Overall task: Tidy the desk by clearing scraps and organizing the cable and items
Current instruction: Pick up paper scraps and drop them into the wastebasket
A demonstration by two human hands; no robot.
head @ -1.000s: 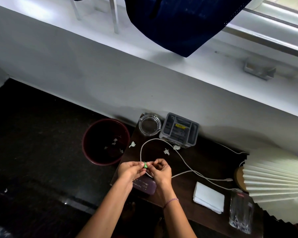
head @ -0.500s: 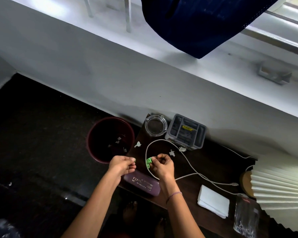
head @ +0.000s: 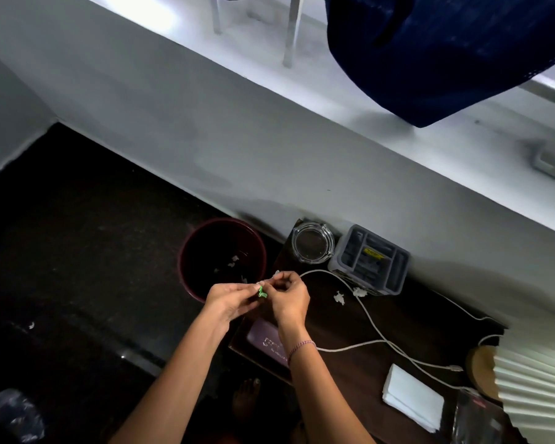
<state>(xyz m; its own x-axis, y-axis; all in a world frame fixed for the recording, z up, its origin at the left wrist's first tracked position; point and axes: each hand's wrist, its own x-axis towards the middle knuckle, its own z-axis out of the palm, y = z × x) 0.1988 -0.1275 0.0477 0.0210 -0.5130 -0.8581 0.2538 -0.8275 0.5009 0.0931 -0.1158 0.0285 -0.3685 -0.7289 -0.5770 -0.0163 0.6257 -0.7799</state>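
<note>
Over the desk's left corner, my left hand (head: pixel 229 299) and my right hand (head: pixel 287 294) meet, both pinching a small green scrap (head: pixel 262 291) between their fingertips. A white cable (head: pixel 370 318) loops across the dark wooden desk (head: pixel 420 318) from beside my right hand towards the lamp. Two white paper scraps (head: pixel 339 298) lie on the desk near the grey organizer (head: pixel 370 261). A dark red bin (head: pixel 220 254) stands on the floor left of the desk with white scraps inside.
A glass ashtray (head: pixel 313 243) sits at the desk's back left corner. A purple case (head: pixel 266 342) lies under my right wrist. A white paper stack (head: pixel 412 402), a clear glass (head: pixel 481 421) and a pleated lamp shade (head: pixel 539 389) fill the right end. Dark cloth (head: pixel 446 52) hangs above.
My hands were apart half a second ago, the right holding the green scrap; now they have come together on it and shifted left, towards the bin.
</note>
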